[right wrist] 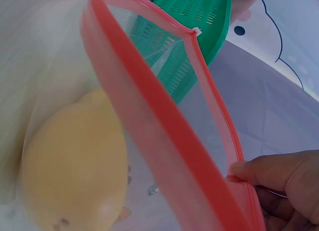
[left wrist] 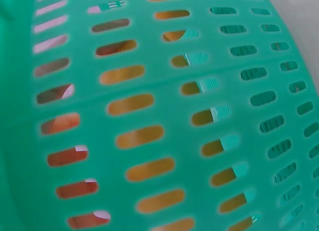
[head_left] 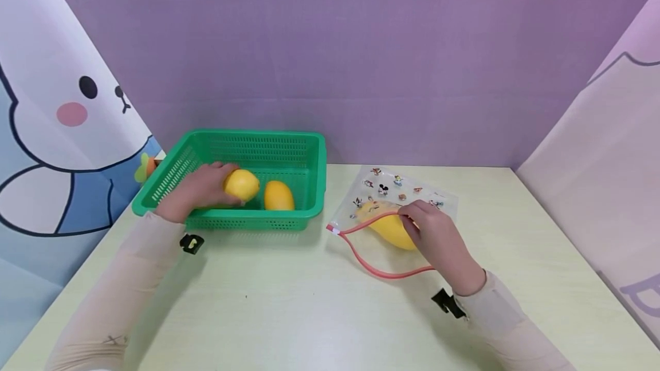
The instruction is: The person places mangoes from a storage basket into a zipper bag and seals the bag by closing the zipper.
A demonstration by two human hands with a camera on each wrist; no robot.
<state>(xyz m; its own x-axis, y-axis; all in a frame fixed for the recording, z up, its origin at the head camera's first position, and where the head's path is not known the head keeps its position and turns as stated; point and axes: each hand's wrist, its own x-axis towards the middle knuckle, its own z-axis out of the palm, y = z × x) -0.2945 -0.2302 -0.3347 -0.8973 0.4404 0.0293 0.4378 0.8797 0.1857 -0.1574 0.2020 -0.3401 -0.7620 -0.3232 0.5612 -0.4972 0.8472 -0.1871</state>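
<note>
In the head view my left hand [head_left: 206, 185] reaches into the green basket [head_left: 321, 182] and grips a yellow mango [head_left: 242, 185]. Beside it in the basket lies another mango [head_left: 279, 195]. The left wrist view is filled by the slotted basket wall [left wrist: 159, 86], with yellow-orange patches showing through its holes. My right hand [head_left: 438, 236] pinches the red zip edge [right wrist: 149, 101] of a clear printed zip bag [head_left: 340, 208], whose mouth gapes. Inside the bag rests a large yellow mango [right wrist: 75, 166], partly behind the film and the hand in the head view.
The pale table [head_left: 289, 314] extends in front of the basket and bag. A purple cloth [head_left: 361, 73] hangs behind them. Cartoon-printed panels [head_left: 46, 147] stand at both sides, the left one close to the basket.
</note>
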